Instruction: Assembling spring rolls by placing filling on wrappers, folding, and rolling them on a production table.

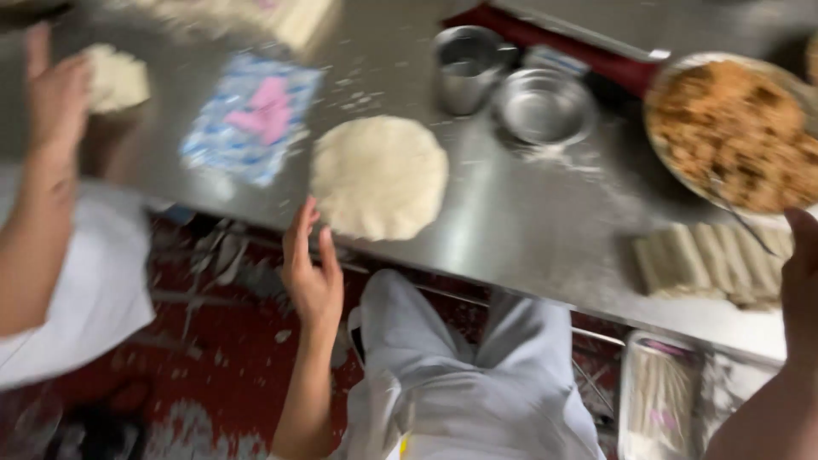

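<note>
While the left hand (311,273) hovers with fingers spread at the near edge of the dough round (379,177), nothing is gripped.

Flat on the steel worktop (511,221), the dough round sits close to the person's side, probably so it is easy to reach from a seat. The left hand is released, fingertips just at the round's near-left rim. The right hand (801,264) shows only partly, far right of the round; I cannot tell whether it is clenched or slack. Right of the round lie a row of rolled pieces (711,264), and beyond them a bowl of brown filling (737,132), handy for wrapping. Behind the round stand a metal cup (464,68) and a small steel bowl (544,106). Left of the round lies a blue-and-pink packet (251,117); further left, another person's hand (55,98) touches a second piece of dough (118,77).
</note>
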